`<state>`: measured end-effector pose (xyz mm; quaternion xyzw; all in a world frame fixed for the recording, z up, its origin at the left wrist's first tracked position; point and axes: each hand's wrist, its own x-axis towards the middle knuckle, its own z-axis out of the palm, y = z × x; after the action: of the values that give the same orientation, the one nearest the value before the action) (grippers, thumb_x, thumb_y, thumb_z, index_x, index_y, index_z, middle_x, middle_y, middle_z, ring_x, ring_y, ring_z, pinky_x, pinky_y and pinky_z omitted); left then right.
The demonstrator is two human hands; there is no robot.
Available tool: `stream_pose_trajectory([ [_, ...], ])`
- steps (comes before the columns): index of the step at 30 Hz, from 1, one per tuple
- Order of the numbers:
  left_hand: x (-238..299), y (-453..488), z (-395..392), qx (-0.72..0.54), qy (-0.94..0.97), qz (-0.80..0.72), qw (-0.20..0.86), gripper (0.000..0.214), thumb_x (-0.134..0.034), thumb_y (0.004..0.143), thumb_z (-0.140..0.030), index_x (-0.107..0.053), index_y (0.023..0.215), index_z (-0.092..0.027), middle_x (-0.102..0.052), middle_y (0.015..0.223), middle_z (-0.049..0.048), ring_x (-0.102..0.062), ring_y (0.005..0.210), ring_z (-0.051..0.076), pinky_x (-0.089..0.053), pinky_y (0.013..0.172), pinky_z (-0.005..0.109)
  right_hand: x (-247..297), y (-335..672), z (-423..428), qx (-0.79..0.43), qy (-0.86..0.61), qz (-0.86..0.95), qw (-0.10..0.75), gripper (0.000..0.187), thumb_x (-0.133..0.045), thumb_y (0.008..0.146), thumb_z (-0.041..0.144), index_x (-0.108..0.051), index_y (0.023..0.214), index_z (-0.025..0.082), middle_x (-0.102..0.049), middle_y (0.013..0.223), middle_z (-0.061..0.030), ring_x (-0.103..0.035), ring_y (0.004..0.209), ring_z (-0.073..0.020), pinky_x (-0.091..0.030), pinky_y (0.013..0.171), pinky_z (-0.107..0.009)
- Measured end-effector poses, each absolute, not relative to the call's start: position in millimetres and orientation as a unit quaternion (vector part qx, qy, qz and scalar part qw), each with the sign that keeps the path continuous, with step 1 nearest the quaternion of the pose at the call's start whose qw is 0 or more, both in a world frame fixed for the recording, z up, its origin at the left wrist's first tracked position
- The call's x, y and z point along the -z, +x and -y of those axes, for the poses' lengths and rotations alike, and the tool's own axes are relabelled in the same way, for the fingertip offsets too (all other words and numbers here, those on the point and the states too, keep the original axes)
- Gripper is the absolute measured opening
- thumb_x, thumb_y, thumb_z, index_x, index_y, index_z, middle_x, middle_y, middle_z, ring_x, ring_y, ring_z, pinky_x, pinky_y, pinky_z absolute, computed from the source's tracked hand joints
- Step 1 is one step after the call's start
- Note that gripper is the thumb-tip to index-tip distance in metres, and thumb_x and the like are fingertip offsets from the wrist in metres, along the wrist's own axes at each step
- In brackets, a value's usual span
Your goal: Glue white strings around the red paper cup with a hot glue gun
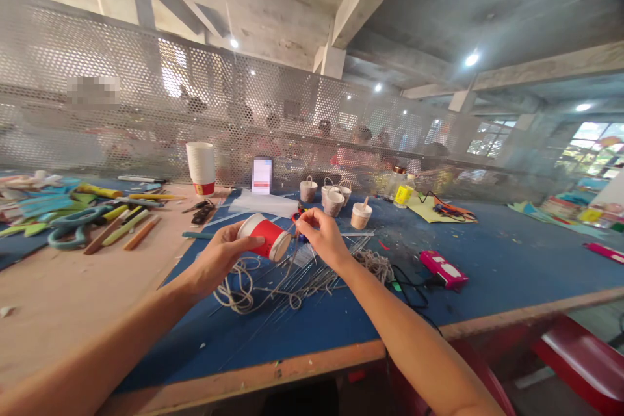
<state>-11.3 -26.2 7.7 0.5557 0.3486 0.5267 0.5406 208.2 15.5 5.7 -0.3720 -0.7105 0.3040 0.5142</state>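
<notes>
My left hand [220, 259] grips a red paper cup [264, 236] lying on its side, its white base turned to the right. My right hand [322, 233] is pinched at the cup's base, fingers closed on something thin that I cannot make out, perhaps the end of a cord. Under both hands lies a loose tangle of pale cord [244, 286] with thin strands fanned over the blue table cover [487, 266].
Several small rope-wrapped cups [334, 200] stand beyond my hands. A stack of paper cups [201, 169] stands at the back left, scissors [73, 224] and coloured strips lie on the left. A pink tool [443, 270] with a black cable lies right. A perforated metal screen [292, 117] backs the table, people behind it.
</notes>
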Motion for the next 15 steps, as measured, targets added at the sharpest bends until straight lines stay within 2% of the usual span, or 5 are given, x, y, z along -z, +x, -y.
stream_pose_trajectory([
  [15,-2.7,-13.7,22.8,-0.531,0.553,-0.346,0.541,0.021,-0.083,0.072,-0.031,-0.077,0.086,-0.017,-0.079,0.084,0.0048,-0.069,0.076,0.021,-0.052,0.076,0.031,-9.4,208.9,-9.9,-0.324,-0.363,0.694,0.531,0.015,-0.063,0.087,0.035,-0.059,0.08,0.022,-0.07,0.076,-0.0004,-0.065,0.076,-0.0184,-0.05,0.078,-0.031],
])
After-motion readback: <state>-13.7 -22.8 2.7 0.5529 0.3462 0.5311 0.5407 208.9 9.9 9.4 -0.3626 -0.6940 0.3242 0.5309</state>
